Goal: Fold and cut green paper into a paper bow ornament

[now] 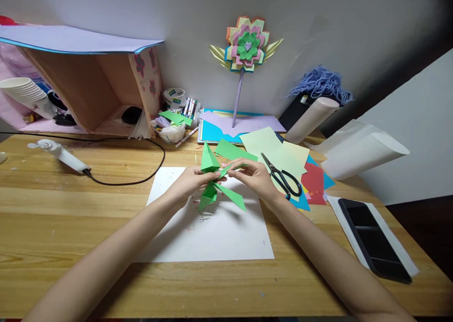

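Note:
A folded green paper piece [231,197] with several pointed flaps is held up above a white sheet [226,242] on the table. My left hand [193,183] pinches its middle from the left, thumb on top. From the right, my right hand [253,173] has its fingers and thumb closed on one of the upper flaps. One flap points up and away, another hangs toward the lower right. The fingers partly hide the centre of the piece. Black-handled scissors [281,175] lie just right of my right hand, on coloured paper.
A layered paper flower [247,46] on a stick stands at the back. A hot glue gun [62,157] with a black cable lies at left, before an open box [106,86]. A phone [375,239] rests at right; a paper roll [311,119] leans behind pale yellow paper [260,145].

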A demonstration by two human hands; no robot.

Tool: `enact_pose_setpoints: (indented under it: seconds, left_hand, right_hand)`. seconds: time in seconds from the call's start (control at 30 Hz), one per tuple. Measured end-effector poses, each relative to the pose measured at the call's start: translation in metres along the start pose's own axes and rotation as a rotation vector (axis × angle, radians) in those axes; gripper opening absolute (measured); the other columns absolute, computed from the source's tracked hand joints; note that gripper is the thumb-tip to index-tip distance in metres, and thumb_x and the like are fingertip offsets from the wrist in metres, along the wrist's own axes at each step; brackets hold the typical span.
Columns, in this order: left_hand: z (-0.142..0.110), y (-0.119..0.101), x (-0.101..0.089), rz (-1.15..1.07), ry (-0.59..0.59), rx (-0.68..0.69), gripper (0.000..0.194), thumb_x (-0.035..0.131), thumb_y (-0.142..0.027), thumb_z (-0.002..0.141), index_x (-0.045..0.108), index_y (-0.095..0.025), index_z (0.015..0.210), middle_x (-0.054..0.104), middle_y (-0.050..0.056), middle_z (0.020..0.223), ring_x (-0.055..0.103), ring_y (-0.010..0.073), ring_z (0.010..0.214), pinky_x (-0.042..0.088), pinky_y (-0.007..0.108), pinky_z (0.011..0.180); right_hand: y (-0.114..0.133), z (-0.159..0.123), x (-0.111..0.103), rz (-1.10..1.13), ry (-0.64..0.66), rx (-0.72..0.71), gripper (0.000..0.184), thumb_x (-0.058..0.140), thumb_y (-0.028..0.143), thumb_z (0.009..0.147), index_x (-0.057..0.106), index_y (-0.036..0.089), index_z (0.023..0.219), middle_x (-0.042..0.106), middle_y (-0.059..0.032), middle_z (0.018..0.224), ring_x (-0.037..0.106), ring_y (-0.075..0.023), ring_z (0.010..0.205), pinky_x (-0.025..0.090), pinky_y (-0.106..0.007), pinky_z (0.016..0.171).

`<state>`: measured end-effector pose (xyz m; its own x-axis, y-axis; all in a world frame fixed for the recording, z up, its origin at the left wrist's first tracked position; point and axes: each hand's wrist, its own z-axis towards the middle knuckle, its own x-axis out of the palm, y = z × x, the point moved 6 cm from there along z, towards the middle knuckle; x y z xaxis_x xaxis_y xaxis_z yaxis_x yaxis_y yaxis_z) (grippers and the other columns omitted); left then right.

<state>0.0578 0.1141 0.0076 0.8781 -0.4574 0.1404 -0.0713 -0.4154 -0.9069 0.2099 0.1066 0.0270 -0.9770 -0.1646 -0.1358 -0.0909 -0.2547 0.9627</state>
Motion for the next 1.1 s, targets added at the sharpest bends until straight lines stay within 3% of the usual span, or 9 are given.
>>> enact_pose_setpoints:
  seconds: [0.23,0.7,0.9,1.1]
  left_hand:
    - [0.000,0.000,0.005,-0.061,0.047,0.050,0.037,0.071,-0.039,0.066,0.070,-0.015,0.094,0.070,0.011,0.098,0.062,0.0203,0.095,0.046,0.028,0.083]
    - [-0.004,-0.007,0.001,0.146,-0.108,0.125,0.029,0.075,-0.036,0.059,0.073,-0.015,0.079,0.071,0.006,0.075,0.063,0.0175,0.070,0.046,0.026,0.066]
    - [-0.008,-0.010,0.003,0.122,-0.172,0.099,0.025,0.074,-0.034,0.061,0.072,-0.013,0.075,0.071,0.006,0.072,0.061,0.0162,0.063,0.045,0.024,0.055]
    - [-0.008,-0.010,0.001,0.125,-0.207,0.127,0.028,0.075,-0.036,0.059,0.072,-0.013,0.074,0.072,0.008,0.081,0.063,0.0186,0.076,0.046,0.025,0.067]
  right_hand:
    - [-0.004,-0.004,0.001,0.051,-0.098,0.119,0.019,0.069,0.035,0.071,0.065,0.017,0.076,0.069,-0.0057,0.082,0.064,-0.0194,0.080,0.051,-0.034,0.076]
    - [-0.004,-0.007,-0.001,0.034,-0.140,0.165,0.021,0.070,0.035,0.070,0.064,0.016,0.076,0.068,-0.0073,0.083,0.064,-0.0203,0.082,0.050,-0.034,0.076]
    - [-0.005,-0.007,-0.001,0.048,-0.169,0.189,0.025,0.070,0.039,0.069,0.064,0.016,0.077,0.069,-0.0079,0.084,0.065,-0.0204,0.081,0.050,-0.035,0.077]
    - [-0.016,-0.007,-0.007,0.126,-0.263,0.223,0.026,0.071,0.039,0.068,0.058,0.017,0.071,0.065,-0.0020,0.068,0.065,-0.0170,0.071,0.052,-0.033,0.073]
